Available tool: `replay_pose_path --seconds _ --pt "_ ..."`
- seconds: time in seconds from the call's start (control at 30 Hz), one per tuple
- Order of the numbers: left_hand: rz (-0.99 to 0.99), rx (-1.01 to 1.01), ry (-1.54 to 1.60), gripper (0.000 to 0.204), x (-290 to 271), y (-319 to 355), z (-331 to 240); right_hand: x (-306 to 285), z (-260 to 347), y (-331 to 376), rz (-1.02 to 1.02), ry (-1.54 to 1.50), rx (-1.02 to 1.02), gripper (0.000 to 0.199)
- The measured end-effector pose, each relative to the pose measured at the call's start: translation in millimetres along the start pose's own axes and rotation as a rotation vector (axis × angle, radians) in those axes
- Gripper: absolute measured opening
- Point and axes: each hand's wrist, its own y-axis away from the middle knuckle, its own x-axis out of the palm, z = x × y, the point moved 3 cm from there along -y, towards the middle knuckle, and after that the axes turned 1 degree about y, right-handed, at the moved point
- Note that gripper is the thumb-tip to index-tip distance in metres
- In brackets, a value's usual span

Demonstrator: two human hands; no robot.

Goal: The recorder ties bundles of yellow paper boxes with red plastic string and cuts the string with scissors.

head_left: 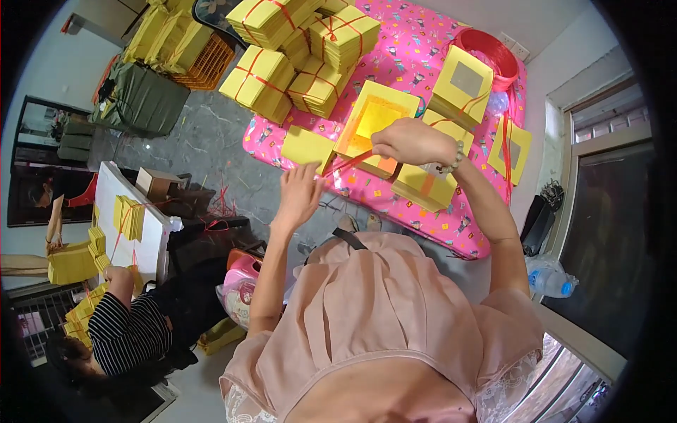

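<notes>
My right hand [416, 143], with a bead bracelet on the wrist, is closed above a stack of yellow paper [384, 102] with an orange-bordered top. A red plastic ribbon [350, 164] stretches from its fingers down to my left hand [302, 194]. At the fingertips of that left hand the ribbon appears pinched, though the grip is partly hidden. A small yellow paper packet [307, 146] lies just beyond my left fingers. Under my right wrist sits another yellow stack [425, 189], partly covered by the hand.
Tied yellow bundles [261, 81] pile up at the far left of the pink patterned table [465, 225]. A red basin [493, 56] and another yellow stack [462, 88] are at the far right. Two people work at a white table [151, 243] on the left. A water bottle [551, 282] lies right.
</notes>
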Motion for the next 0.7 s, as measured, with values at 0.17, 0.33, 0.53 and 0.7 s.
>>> replay_pose_path --seconds 0.17,0.33,0.53,0.7 --pt "-0.219 0.198 0.217 0.038 -16.9 -45.5 -68.3 7.9 27.3 -16.4 0.009 0.095 -0.042 0.023" --pt "0.009 -0.012 0.491 0.016 -2.5 -53.1 -65.0 -1.4 18.0 -14.5 -0.155 0.030 -0.040 0.027" --pt "-0.088 -0.172 0.603 0.015 -4.6 -58.8 -65.4 -10.7 -2.8 0.3 -0.472 -0.258 -0.034 0.022" --pt "-0.226 -0.256 0.774 0.020 7.1 -66.0 -64.6 8.6 -8.8 -4.3 -0.792 -0.661 0.109 0.017"
